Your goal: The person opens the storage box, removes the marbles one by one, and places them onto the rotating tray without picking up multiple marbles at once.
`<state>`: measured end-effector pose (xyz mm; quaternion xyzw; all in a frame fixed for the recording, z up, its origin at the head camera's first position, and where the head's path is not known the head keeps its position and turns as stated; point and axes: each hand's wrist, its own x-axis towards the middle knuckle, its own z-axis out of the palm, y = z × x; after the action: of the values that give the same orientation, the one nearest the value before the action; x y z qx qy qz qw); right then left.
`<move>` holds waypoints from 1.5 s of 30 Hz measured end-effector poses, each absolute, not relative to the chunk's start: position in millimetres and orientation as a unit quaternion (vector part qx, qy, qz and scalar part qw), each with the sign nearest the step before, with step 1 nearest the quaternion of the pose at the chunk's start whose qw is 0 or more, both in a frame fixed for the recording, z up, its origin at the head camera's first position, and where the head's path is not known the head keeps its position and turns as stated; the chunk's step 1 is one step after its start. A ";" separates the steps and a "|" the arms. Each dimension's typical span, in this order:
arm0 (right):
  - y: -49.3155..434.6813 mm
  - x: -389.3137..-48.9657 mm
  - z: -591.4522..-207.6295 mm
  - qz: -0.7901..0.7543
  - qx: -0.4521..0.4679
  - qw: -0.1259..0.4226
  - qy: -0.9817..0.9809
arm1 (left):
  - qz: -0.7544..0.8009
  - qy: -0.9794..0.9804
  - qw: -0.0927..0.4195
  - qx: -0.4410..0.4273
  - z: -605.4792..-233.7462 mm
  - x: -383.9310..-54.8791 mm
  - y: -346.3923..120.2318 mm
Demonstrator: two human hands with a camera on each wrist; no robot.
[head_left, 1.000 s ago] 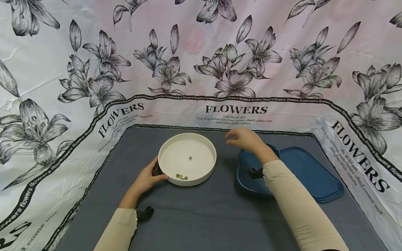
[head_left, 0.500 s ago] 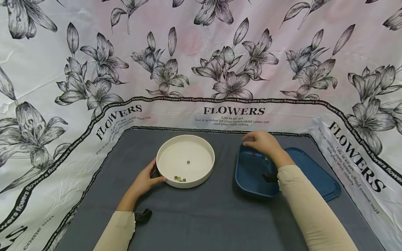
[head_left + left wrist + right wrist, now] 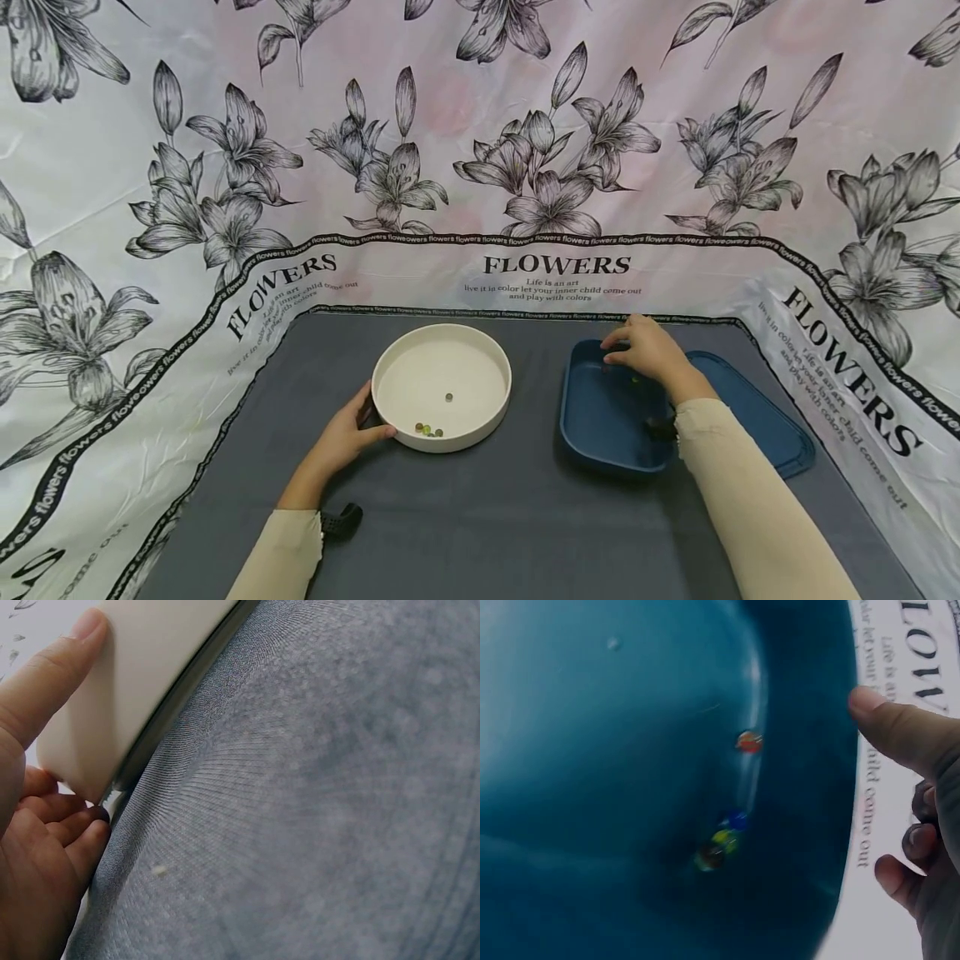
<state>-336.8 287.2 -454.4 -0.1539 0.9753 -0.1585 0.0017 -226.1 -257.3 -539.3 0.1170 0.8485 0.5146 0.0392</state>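
Note:
My left hand (image 3: pixel 347 435) grips the left side of a round cream-white dish (image 3: pixel 450 354). In the left wrist view its thumb lies along the outer wall and the fingers curl at the base. Several small marbles (image 3: pixel 426 430) sit near the dish's front wall, with one marble (image 3: pixel 448 397) farther in. My right hand (image 3: pixel 651 350) is over the far part of a deep blue box (image 3: pixel 600 429). Its thumb and fingers are apart, holding nothing visible. In the right wrist view an orange-red marble (image 3: pixel 749 742) lies along the box's inner edge, near a blue marble (image 3: pixel 736 819), a yellow-green one and a brownish one.
A flat blue lid (image 3: pixel 767 408) lies right of the box, partly behind the right sleeve. Grey cloth (image 3: pixel 465 533) covers the table. Flower-printed fabric (image 3: pixel 420 275) rises at the back and both sides.
My right hand has moved right, from the gap between dish and box to over the box's far part. My left hand stays on the dish.

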 end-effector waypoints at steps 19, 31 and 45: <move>290.6 -343.1 -483.3 -0.032 -0.184 -0.030 0.982 | 0.515 0.847 0.030 0.130 -544.4 -232.0 -257.2; 283.1 -337.1 -491.0 -0.021 -0.163 -0.041 0.985 | 0.516 0.846 0.036 0.130 -545.6 -229.1 -257.0; 280.6 -338.9 -472.6 -0.156 -0.085 -0.100 0.979 | 0.519 0.846 0.034 0.121 -545.2 -232.0 -258.7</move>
<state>-338.9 280.6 -472.6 -0.0852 0.9790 -0.1562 -0.0997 -232.0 -258.7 -545.2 0.1205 0.8457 0.5188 0.0338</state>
